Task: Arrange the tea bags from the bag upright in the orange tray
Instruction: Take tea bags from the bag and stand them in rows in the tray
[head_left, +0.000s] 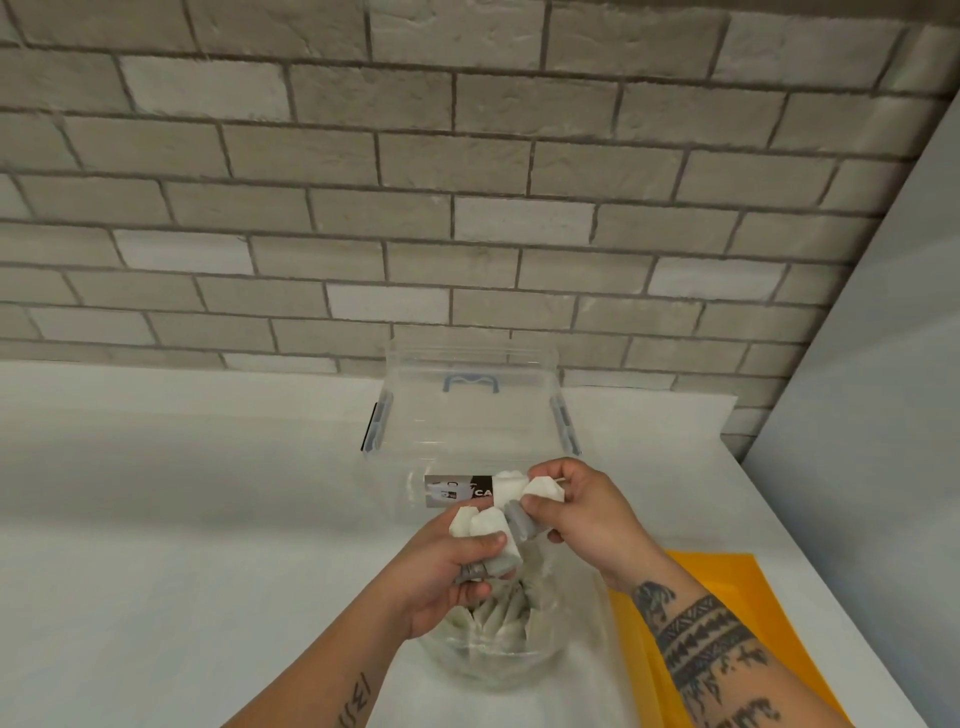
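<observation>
Both hands hold white tea bags over a clear plastic bag (576, 639) full of more tea bags (498, 618) on the white counter. My left hand (447, 577) grips a small bunch of tea bags (485, 525), thumb across them. My right hand (582, 514) pinches other tea bags (540, 488) just above and to the right, close against the left bunch. The orange tray (727, 587) lies flat on the counter to the right, partly hidden by my right forearm.
A clear lidded storage box (467, 415) with grey-blue clips and a label stands right behind the hands. A grey brick wall runs along the back of the white counter (182, 519), and a plain wall closes the right side.
</observation>
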